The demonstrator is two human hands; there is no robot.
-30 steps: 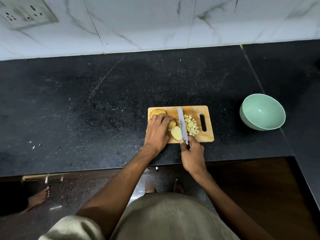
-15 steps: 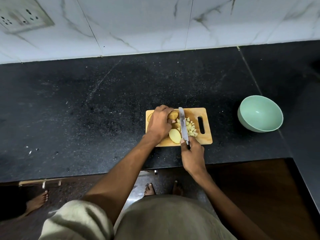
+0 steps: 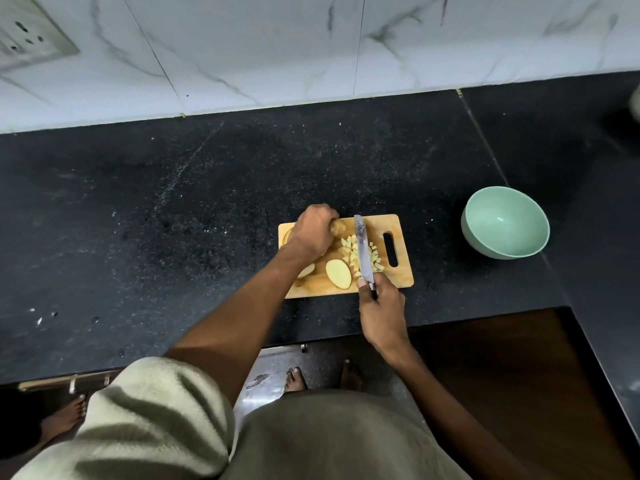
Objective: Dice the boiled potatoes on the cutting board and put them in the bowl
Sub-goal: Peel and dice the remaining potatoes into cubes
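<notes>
Head view. L hand (image 3: 313, 230) curled over a potato piece (image 3: 338, 227) at the far-left corner of the cutting board (image 3: 401, 277), fingers wrapped round it. R hand (image 3: 381, 306) grips the handle of the knife (image 3: 363, 252) at the board's near edge; blade runs away from the person, roughly parallel to the board's short side, lying over the diced pile (image 3: 356, 254) mid-board. Key relation: the held piece sits just left of the blade near its tip, so the L hand is the nearer one to feed it under the edge (whether the piece touches the blade cannot be told). Cut half (image 3: 338, 274), flat face up, lies near the board's front edge, left of the blade, its long axis running roughly along the blade; another piece (image 3: 307, 270) shows partly under the L forearm. Bowl (image 3: 505, 221), no potato visible inside, stands on the counter (image 3: 173, 220) well apart to the R, beyond the board's handle slot. Judged stage: dicing partway; transfer to bowl not yet begun
</notes>
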